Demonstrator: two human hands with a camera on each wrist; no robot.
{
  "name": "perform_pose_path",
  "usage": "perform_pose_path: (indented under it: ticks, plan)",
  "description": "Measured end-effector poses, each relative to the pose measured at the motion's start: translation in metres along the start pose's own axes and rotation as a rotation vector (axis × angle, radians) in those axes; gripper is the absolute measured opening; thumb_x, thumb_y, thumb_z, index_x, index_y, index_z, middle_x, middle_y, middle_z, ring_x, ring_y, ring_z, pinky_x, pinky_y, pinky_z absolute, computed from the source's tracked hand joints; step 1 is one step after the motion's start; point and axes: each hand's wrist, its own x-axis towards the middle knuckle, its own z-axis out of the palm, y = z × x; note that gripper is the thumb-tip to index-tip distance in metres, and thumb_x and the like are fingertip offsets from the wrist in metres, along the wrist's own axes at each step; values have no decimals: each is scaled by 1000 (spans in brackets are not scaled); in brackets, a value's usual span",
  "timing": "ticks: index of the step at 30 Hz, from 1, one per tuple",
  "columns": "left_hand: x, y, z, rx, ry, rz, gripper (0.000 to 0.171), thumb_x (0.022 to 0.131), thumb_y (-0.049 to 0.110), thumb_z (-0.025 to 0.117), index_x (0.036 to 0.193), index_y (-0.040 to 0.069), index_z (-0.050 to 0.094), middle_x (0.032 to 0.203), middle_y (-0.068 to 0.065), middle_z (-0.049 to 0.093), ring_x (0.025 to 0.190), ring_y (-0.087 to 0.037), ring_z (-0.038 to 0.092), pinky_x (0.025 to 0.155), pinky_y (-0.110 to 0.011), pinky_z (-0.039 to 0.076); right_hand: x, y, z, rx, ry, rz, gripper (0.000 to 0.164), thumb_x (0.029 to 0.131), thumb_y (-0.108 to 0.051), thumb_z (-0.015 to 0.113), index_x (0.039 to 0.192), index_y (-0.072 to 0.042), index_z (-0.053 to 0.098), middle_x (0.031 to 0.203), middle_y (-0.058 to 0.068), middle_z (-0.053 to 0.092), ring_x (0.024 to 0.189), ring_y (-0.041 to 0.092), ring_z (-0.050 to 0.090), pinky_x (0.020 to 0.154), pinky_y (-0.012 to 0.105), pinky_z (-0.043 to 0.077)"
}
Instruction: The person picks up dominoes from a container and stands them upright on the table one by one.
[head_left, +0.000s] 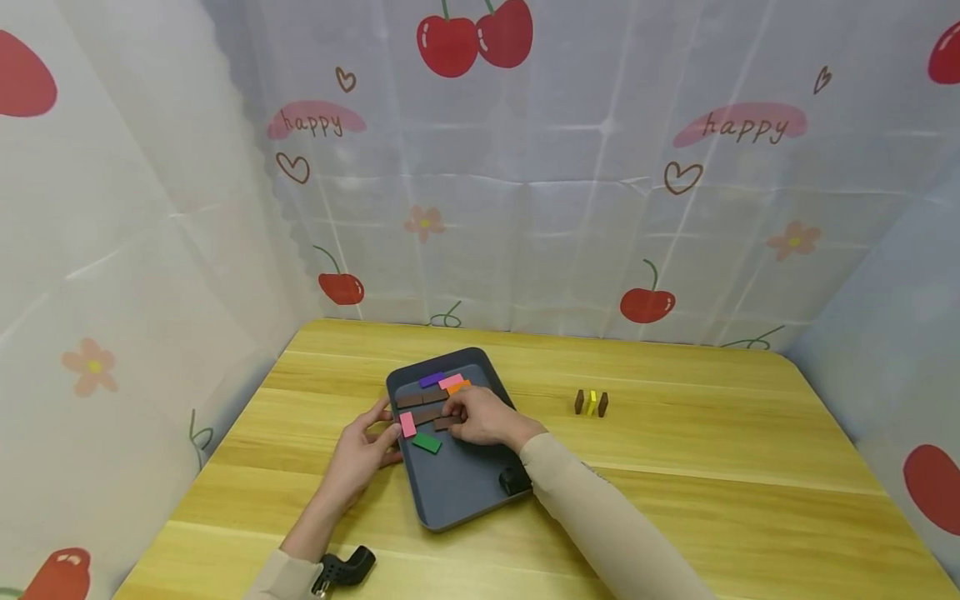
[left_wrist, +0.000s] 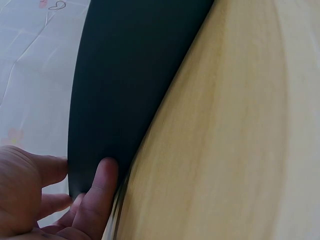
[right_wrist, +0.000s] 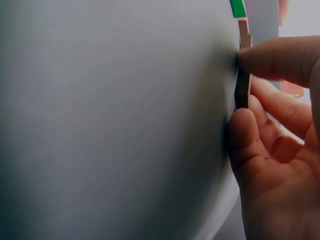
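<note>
My right hand (head_left: pixel 480 417) reaches into a dark grey tray (head_left: pixel 450 500) and pinches a dark brown domino block (right_wrist: pixel 242 92) between thumb and index finger. This block lies low over the tray floor, at the near end of a row of brown blocks (head_left: pixel 426 416). My left hand (head_left: pixel 363 450) holds the tray's left side, its thumb at the rim. In the left wrist view one fingertip (left_wrist: pixel 107 167) presses against the outer wall. Close to the left thumb, a pink block (head_left: pixel 407 424) and a green block (head_left: pixel 427 443) lie in the tray.
Farther back in the tray are another brown row (head_left: pixel 410 401), a purple block (head_left: pixel 432 380), a second pink block (head_left: pixel 451 382) and an orange one (head_left: pixel 459 387). On the table, right of the tray, a yellow block (head_left: pixel 592 402) stands between two brown ones. A printed curtain (head_left: pixel 510 250) encloses the wooden table.
</note>
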Motion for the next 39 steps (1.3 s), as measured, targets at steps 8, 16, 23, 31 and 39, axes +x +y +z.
perform_pose_path:
  ticks: [8,16,23,31,39]
  plan:
    - [-1,3,0,-4,-6,-1,63,105,10,59,162,10,32,142,-21,44,115,-34,67,82,-35,66,0,0,0,-9,15,-25,22,93,-27,79,112,-16,77,97,-5,68,87,10,58,80,25,54]
    - [-1,2,0,-5,-5,-1,63,105,10,59,162,10,33,142,-21,44,116,-34,67,82,-35,66,0,-1,0,7,13,-16,19,93,-26,79,109,-16,78,96,-5,68,85,10,58,77,24,54]
    - [-1,2,0,-2,-3,-3,62,105,10,59,162,10,33,142,-21,45,115,-33,67,82,-35,66,-2,-2,-1,31,11,-7,17,94,-24,78,109,-15,78,96,-4,70,85,10,58,77,25,54]
    - [-1,3,1,-2,2,-7,62,105,9,59,162,11,33,141,-21,45,113,-32,68,81,-35,66,-2,0,-2,33,6,-7,18,95,-24,77,110,-15,77,99,-5,71,84,10,58,77,24,54]
    - [-1,2,1,-7,-2,-3,63,105,9,59,162,11,33,142,-21,45,114,-32,68,82,-35,66,-2,0,-4,48,10,-20,17,97,-24,75,112,-16,75,99,-5,70,85,9,58,79,24,54]
